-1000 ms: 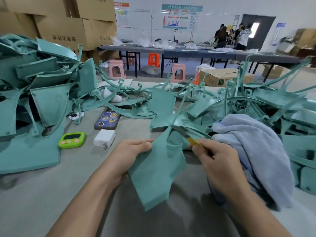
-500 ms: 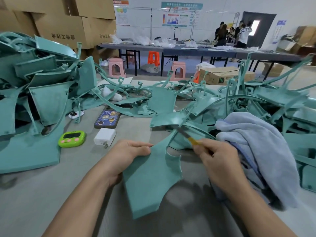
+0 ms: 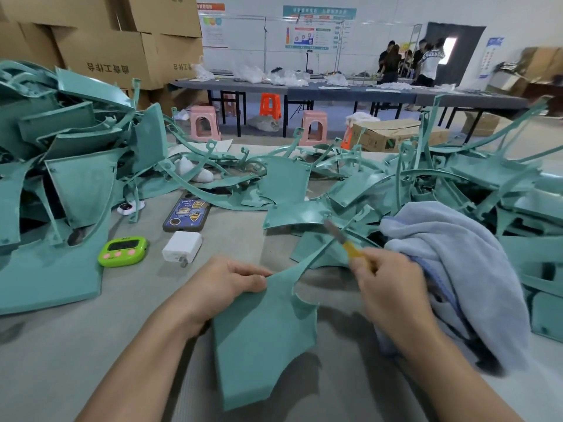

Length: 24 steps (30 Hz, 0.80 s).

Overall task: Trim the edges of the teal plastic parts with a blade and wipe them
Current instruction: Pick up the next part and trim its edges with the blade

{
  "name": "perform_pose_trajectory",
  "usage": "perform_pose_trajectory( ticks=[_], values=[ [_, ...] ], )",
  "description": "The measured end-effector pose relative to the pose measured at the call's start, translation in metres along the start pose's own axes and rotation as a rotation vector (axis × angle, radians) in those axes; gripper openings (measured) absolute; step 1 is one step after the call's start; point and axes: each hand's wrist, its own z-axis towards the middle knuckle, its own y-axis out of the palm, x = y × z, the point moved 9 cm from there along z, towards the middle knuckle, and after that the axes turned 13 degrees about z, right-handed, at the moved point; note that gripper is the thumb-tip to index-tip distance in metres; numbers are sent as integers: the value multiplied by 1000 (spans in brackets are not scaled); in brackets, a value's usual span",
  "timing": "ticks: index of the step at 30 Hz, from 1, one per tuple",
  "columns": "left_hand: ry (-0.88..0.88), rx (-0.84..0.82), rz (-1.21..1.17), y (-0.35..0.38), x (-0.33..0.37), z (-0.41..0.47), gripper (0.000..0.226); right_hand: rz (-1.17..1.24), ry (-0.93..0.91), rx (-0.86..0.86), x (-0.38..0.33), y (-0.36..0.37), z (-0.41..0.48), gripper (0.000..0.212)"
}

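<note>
Head view, item one: teal plastic part [image 3: 262, 339], a thin flat panel with a curved notch and a long tapering arm. It is held low over the worktop [image 3: 61, 360], between your two grips.

Left grip [image 3: 225, 284]: clenched on the panel's upper left edge, thumb on top.

Right grip [image 3: 387, 284]: closed round the yellow-handled blade [image 3: 341, 239]. Its blurred tip meets the tapering arm just beyond your fingers. A blue-grey towel [image 3: 451, 269] lies against this grip's outer side.

Handling, as a judgement: light, stiff across the panel, springy along the thin arm, and smooth enough to slide. Take hold close to the edge being trimmed, so the arm cannot flex away from the blade.

Beyond the left grip: white charger [image 3: 182, 246], green timer [image 3: 123, 251], phone [image 3: 186, 215] lying case up.

Further out, past both grips: heaps of teal parts [image 3: 76, 184].
</note>
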Motion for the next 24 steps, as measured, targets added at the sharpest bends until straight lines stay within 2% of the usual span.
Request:
perform_pose_trajectory(
  ticks=[2, 3, 5, 6, 7, 8, 11, 13, 15, 17, 19, 21, 24],
  values=[
    [2, -14, 18, 4, 0, 1, 24, -23, -10, 196, -1, -23, 0, 39],
    [1, -17, 23, 5, -1, 1, 24, 11, -33, 173, -2, -23, -3, 37],
    [-1, -10, 25, 3, -2, 2, 25, 136, -69, -94, -8, 4, -10, 29],
    [-1, -6, 22, 2, -2, 2, 25, 139, -54, -244, -9, 20, -16, 24],
    [2, -3, 16, 2, -2, 2, 25, 100, -46, -309, -8, 29, -19, 23],
    [7, 6, 13, 0, 0, 3, 25, 63, -32, -264, -4, 27, -14, 26],
    [19, 44, 34, -2, 6, 6, 23, 28, -10, 94, -4, -12, 3, 41],
    [11, 68, 43, -3, 7, 8, 17, 108, -25, 132, -4, -20, 3, 42],
    [-5, 109, 45, -4, 2, 8, 9, 324, 32, 18, -3, -6, -1, 32],
    [-1, 155, 61, -8, -3, 7, 6, 624, 183, -114, -1, 17, -10, 22],
    [26, 173, 54, -10, -2, 6, 6, 842, 357, -288, -2, 43, -21, 24],
    [65, 198, 39, -9, 5, 5, 2, 903, 440, -420, -3, 59, -31, 21],
    [108, 180, -64, -3, 15, 1, 14, 967, 492, -444, -3, 66, -36, 15]
  ],
)
